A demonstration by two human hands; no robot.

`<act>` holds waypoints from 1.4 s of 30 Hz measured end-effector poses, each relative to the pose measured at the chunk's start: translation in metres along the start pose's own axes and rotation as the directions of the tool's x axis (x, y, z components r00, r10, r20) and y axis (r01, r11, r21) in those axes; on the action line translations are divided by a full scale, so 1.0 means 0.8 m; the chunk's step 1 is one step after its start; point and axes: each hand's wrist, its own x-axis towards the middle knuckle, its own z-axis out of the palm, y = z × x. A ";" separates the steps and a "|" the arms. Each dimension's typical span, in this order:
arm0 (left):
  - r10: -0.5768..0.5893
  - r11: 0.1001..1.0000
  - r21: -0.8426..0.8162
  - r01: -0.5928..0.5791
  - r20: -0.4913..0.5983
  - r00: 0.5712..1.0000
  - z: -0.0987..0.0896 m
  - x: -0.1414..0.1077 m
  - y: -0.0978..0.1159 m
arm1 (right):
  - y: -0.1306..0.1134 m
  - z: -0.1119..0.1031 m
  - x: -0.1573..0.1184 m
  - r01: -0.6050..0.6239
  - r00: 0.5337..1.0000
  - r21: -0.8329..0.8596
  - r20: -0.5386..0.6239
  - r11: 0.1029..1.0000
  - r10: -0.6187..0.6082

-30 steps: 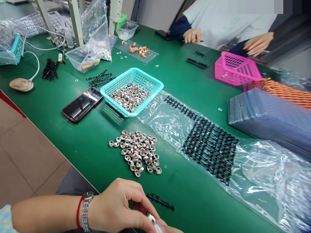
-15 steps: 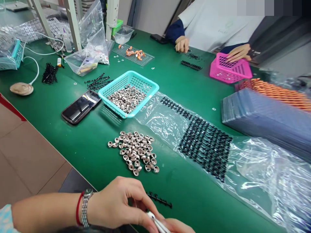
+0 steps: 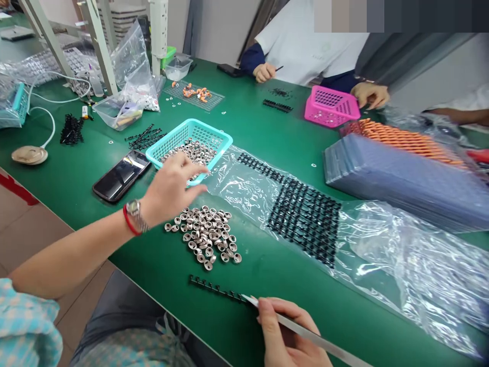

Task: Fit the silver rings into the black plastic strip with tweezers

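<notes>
My left hand (image 3: 173, 188), with a watch and a red band at its wrist, reaches over the near side of the teal basket (image 3: 226, 148). Its fingers are apart and nothing shows in them. Small silvery ring-like cups fill the basket; a loose pile of the same cups (image 3: 208, 232) lies below the hand on the table. In my right hand (image 3: 286, 331) is a pair of pale metal tweezers (image 3: 305, 332), held between thumb and fingers. The tweezers' tip meets the right end of a black toothed strip (image 3: 214, 288) lying flat on the table.
Rows of black strips (image 3: 305, 219) lie on clear plastic film (image 3: 244, 186). A phone (image 3: 121, 176) sits left of the basket. Stacked clear trays (image 3: 397, 178) with orange pieces stand at right. Across the table, a co-worker's hands (image 3: 264, 72) are near a pink basket (image 3: 331, 116).
My left hand has left my right hand and moved up to the teal basket. The right hand keeps the tweezers, now at the black strip. The camera view has shifted.
</notes>
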 end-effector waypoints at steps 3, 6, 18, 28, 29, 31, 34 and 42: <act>0.214 0.977 -0.056 -0.206 0.241 0.947 0.021 -0.055 0.029 | -0.002 0.004 -0.002 -0.048 0.999 -0.037 -0.007 0.998 0.048; 0.292 0.953 -0.040 -0.299 0.375 0.880 0.039 -0.095 0.043 | -0.004 0.005 -0.005 -0.144 0.990 -0.079 -0.010 0.986 0.144; 0.350 0.935 -0.180 -0.305 0.330 0.877 0.045 -0.130 0.056 | -0.034 0.025 -0.015 -0.216 0.969 -0.069 -0.133 0.974 0.206; 0.170 0.920 -0.392 -0.010 0.377 0.911 0.056 -0.164 0.066 | 0.002 0.004 -0.004 -0.095 0.995 -0.044 0.019 0.995 0.096; 0.165 0.914 -0.407 -0.001 0.368 0.915 0.056 -0.163 0.065 | 0.002 0.005 -0.004 -0.097 0.995 -0.026 0.017 0.995 0.097; 0.139 0.887 -0.459 0.043 0.357 0.924 0.055 -0.161 0.065 | 0.001 0.007 -0.005 -0.109 0.994 0.010 -0.007 0.994 0.109; 0.010 0.799 -0.561 0.218 0.375 0.927 0.051 -0.158 0.069 | 0.002 0.006 -0.007 -0.133 0.990 0.051 -0.049 0.990 0.135; -0.218 0.385 -0.681 0.623 0.589 0.778 0.049 -0.163 0.085 | -0.006 0.015 -0.023 -0.018 0.981 0.260 -0.182 0.966 0.067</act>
